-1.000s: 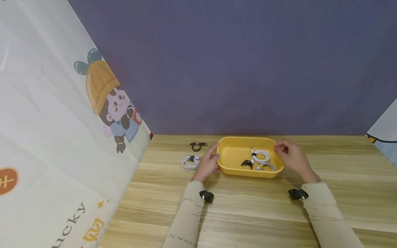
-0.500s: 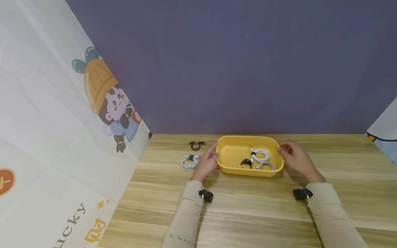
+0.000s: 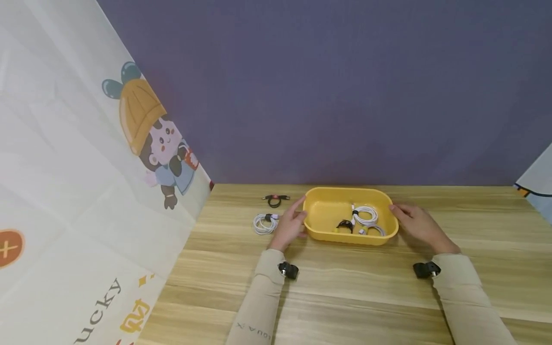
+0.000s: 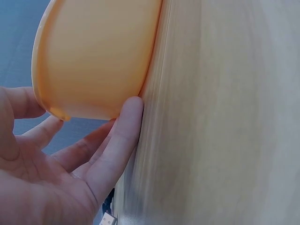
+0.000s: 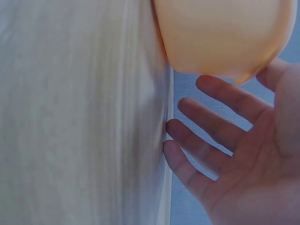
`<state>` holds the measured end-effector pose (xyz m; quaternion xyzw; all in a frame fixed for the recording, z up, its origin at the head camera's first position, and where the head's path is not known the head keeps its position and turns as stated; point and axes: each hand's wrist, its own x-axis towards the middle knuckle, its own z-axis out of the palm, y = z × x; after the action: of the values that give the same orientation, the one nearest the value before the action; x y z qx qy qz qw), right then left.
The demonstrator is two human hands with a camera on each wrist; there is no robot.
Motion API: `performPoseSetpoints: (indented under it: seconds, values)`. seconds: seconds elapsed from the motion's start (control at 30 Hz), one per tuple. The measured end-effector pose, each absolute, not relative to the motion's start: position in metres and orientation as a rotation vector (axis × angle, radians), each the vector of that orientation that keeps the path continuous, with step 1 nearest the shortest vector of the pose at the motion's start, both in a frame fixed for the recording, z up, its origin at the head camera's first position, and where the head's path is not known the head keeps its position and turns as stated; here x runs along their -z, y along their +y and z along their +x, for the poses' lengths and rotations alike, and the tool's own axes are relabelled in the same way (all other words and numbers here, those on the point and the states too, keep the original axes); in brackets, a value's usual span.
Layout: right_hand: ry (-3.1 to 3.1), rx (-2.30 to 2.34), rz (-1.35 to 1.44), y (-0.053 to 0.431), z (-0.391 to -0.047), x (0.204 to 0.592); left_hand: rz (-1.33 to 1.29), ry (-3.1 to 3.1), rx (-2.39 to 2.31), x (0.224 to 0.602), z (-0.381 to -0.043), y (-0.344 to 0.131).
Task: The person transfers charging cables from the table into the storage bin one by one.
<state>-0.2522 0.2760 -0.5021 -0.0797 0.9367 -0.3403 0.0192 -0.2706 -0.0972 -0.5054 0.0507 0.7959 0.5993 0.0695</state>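
A plain blue-purple backdrop (image 3: 327,91) stands behind a wood-grain surface (image 3: 345,297), with a white printed sheet (image 3: 51,143) down the left side. Two beige sleeves (image 3: 258,306) reach forward over the surface. The rounded yellow tray (image 3: 325,215) sits upright near the surface's far edge, between the hands. The left hand (image 3: 290,229) touches its left end with extended fingers; the right hand (image 3: 418,224) has its thumb at the right rim, fingers mostly straight.

A white coiled cable (image 3: 375,213) with a black tie, a pale cable with a yellow tie (image 3: 378,229) and a black cable (image 3: 346,223) lie in the tray's right half. Outside, left of the tray, are another white coil (image 3: 257,224) and, beyond it, a small black cable with a red tie (image 3: 274,203).

Only the left wrist view shows fingers along the tray's outer end wall, the lowest down by the surface, plus a silver plug (image 4: 108,219) below the hand. The right wrist view reveals spread fingers that the head view hides: the index tip is at the tray's underside edge, the other three apart from it.

Compared with one second ago, the right hand has shifted outward, its fingers no longer bunched over the rim; the tray's contents look unchanged.
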Motion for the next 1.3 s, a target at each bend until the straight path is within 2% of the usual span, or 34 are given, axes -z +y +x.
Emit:
performPoseSetpoints:
  seconds: [0.73,1.03,1.3]
  values:
    - [2.855,1.04,-0.211,0.279,-0.249,0.505,0.173,2.491,-1.735,0.501,-0.27,-0.097]
    - [2.837,1.028,-0.214,0.277,-0.251,0.505,0.158,2.855,-1.623,0.474,-0.27,-0.136]
    - [2.825,1.024,-0.232,0.275,-0.252,0.501,-0.144,3.144,-1.366,0.474,-0.273,-0.18]
